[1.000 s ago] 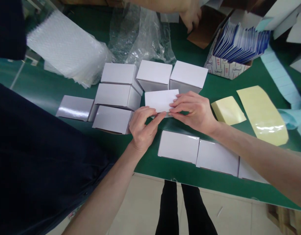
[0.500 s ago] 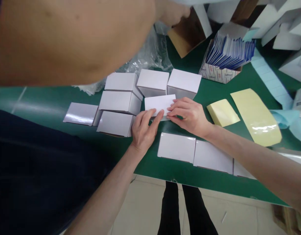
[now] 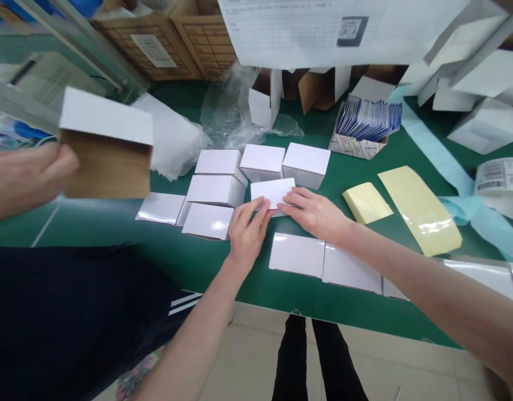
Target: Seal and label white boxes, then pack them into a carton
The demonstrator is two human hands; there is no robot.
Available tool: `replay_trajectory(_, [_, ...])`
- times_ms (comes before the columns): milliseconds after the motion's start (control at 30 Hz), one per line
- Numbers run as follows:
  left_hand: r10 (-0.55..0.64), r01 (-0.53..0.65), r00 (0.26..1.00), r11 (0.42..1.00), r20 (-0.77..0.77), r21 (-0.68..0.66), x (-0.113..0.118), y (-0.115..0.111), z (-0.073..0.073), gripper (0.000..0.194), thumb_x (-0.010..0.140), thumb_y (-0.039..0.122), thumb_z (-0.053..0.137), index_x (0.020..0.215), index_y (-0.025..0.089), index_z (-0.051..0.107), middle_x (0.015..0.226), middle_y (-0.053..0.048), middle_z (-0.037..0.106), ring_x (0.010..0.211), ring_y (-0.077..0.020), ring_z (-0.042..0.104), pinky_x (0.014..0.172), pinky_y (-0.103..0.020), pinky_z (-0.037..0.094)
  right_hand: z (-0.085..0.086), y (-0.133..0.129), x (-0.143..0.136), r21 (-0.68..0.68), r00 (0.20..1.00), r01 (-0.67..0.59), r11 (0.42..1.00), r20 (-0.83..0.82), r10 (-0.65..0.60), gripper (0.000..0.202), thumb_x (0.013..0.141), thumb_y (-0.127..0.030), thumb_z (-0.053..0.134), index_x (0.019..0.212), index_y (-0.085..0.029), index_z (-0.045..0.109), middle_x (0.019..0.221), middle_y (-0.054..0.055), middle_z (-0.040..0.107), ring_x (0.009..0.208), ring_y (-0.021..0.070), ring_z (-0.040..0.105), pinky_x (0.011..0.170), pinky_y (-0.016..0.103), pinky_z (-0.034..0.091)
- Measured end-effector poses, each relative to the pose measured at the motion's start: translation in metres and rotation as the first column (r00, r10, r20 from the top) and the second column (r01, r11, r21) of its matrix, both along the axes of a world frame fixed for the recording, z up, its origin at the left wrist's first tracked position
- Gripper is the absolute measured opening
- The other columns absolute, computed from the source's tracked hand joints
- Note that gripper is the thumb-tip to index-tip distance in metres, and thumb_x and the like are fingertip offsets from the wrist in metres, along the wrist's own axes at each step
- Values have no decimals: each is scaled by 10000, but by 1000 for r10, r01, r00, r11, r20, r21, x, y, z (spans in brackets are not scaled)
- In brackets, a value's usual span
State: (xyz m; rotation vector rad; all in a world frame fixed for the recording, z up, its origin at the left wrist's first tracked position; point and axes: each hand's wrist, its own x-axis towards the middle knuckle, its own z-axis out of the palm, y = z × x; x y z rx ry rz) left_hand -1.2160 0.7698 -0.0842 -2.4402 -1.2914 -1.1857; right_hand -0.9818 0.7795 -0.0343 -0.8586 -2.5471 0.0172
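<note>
A small white cardboard box (image 3: 269,191) sits on the green table in front of me, with a flap edge showing along its near side. My left hand (image 3: 247,233) grips its near left part, thumb and fingers pressed at the edge. At the right near corner, the fingers of my right hand (image 3: 317,213) are closed on the same box. Closed white boxes (image 3: 214,190) stand close by on the left, and two more (image 3: 306,159) lie just behind. Nearer to me is a row of white boxes (image 3: 298,253), partly under my right forearm.
At left, a co-worker's hand (image 3: 51,170) holds an open white box (image 3: 108,120) with a brown inside. Blue-and-white packets (image 3: 367,118) fill a small carton behind. Yellow sheets (image 3: 421,211) and a label roll (image 3: 501,178) lie right. Clear plastic (image 3: 229,106) is at the back.
The co-worker's arm has swung from the back to the left, carrying an open box out of the back area. My view has shifted; my hands stay on the same white box.
</note>
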Motion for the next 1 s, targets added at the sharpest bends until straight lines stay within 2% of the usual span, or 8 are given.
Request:
replay_trajectory(167, [-46,25,989,988,-144,-149,-1,-6,19,378,947,117,606,1266,303,688,1239,-70,718,1198,-233,602,1018,-426,548,16,-17,0,-83,992,99,992,-72,-105,264,1007,-128,515,1194,-117,702,1273,150,703,1259,263,619,1103,493,530])
replay_trajectory(267, [-97,53,976,974,-194,-218,4,-2,43,330,941,137,613,1249,244,664,1294,-102,676,1271,-262,576,1088,-478,503,35,-54,20,-147,959,242,959,-116,-259,275,1001,-208,581,1252,-165,687,1278,113,722,1249,258,640,1147,549,485])
replay_trajectory(433, [-228,121,931,930,-286,-348,17,26,81,386,810,261,805,1141,180,623,1462,-169,537,1388,-354,492,1153,-548,417,50,-162,80,-214,830,542,813,-16,-557,446,953,-350,675,1379,-231,616,1397,97,661,1349,326,566,1128,616,490])
replay_trajectory(633, [-263,101,908,893,-326,-439,31,46,117,383,791,282,788,1103,180,589,1171,-131,674,1066,-317,654,911,-471,546,51,-295,119,-249,687,715,654,76,-723,480,958,-362,645,1426,-284,568,1336,99,689,1272,345,627,1026,580,588])
replay_trajectory(733, [-245,84,914,893,-322,-441,22,23,155,526,765,268,789,1221,168,547,1234,-157,654,1116,-342,633,938,-488,541,56,-353,127,-297,633,754,586,93,-769,453,951,-346,643,1398,-321,575,1273,86,715,1209,351,667,970,561,622])
replay_trajectory(867, [-222,102,931,920,-289,-378,-7,-42,210,786,761,311,798,1445,181,433,1374,-176,597,1247,-379,575,1058,-536,497,60,-416,129,-388,505,812,436,91,-859,388,964,-321,597,1352,-338,586,1158,86,741,1101,340,718,868,512,659])
replay_trajectory(933, [-273,154,919,913,-286,-377,-18,-83,222,745,812,266,749,1483,244,425,1397,-145,592,1275,-359,566,1101,-531,475,60,-437,124,-413,454,827,382,91,-886,349,975,-321,569,1321,-331,603,1101,85,749,1043,333,740,820,491,670])
replay_trajectory(1000, [-337,205,897,890,-286,-407,-19,-123,218,729,817,218,721,1485,282,435,1361,-131,616,1234,-357,585,1071,-538,491,63,-453,115,-435,428,829,352,89,-899,312,979,-322,554,1284,-325,624,1068,84,754,1002,329,752,788,476,674])
